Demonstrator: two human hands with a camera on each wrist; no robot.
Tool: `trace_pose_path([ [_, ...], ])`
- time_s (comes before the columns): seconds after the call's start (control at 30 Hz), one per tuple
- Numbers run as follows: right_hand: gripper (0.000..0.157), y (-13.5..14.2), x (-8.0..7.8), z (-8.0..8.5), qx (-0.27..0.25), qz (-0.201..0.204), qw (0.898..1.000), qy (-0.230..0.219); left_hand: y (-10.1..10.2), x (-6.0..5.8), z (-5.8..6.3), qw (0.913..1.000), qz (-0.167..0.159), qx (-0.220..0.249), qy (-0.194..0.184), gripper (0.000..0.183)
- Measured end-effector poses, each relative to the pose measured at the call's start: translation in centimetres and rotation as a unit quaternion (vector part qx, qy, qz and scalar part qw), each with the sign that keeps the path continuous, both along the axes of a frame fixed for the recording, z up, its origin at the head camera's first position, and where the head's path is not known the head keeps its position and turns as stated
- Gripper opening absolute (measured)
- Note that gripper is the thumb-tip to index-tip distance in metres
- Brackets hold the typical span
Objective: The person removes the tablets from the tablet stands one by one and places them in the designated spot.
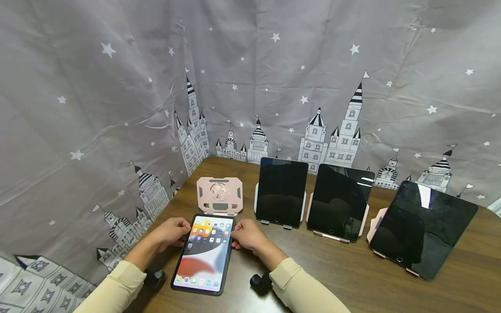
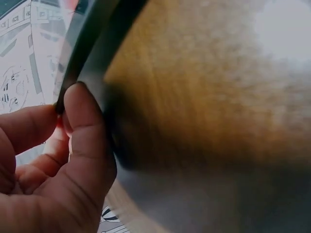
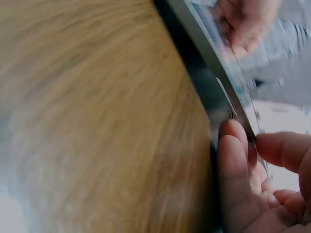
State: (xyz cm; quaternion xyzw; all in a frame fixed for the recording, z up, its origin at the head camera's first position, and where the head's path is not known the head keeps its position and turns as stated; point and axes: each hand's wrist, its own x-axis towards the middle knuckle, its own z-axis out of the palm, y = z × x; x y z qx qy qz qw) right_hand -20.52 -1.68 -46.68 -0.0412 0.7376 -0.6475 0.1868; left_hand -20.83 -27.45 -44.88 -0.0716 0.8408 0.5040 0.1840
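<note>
A tablet with a lit home screen of app icons lies face up before me, its far end close to a pink tablet stand. My left hand pinches the tablet's left edge near the far corner, thumb and index finger meeting on it in the left wrist view. On the opposite edge, my right hand pinches at about the same height. The right wrist view shows the tablet's thin side between thumb and fingers, above the tabletop. The stand's plate leans upright with cutouts and a round emblem.
To the right stand several dark tablets: one on a white stand, another on a pink stand, and a larger one tilted at the far right. A grey curtain with castles hangs behind the wooden table.
</note>
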Motion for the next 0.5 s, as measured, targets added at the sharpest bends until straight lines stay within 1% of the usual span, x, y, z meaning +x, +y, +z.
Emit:
trace_pose_path([
  [0.1, 0.012, 0.13, -0.06, -0.22, -0.003, -0.001, 1.000, -0.019, 0.13, -0.11, 0.18, 0.9998, 0.004, -0.018, -0.011, 0.009],
  [0.17, 0.012, 0.18, -0.04, -0.22, 0.001, -0.004, 1.000, -0.026, 0.17, -0.23, 0.35, 0.9994, 0.000, -0.028, -0.019, 0.009],
  [0.3, 0.014, 0.25, -0.03, -0.08, 0.024, -0.002, 1.000, -0.019, 0.25, -0.42, 0.60, 0.9988, -0.008, -0.038, -0.030, 0.008],
  [0.5, 0.017, 0.30, -0.30, -0.26, 0.048, 0.001, 0.999, -0.017, 0.46, -0.63, 0.68, 0.9976, -0.029, -0.058, -0.026, 0.008],
])
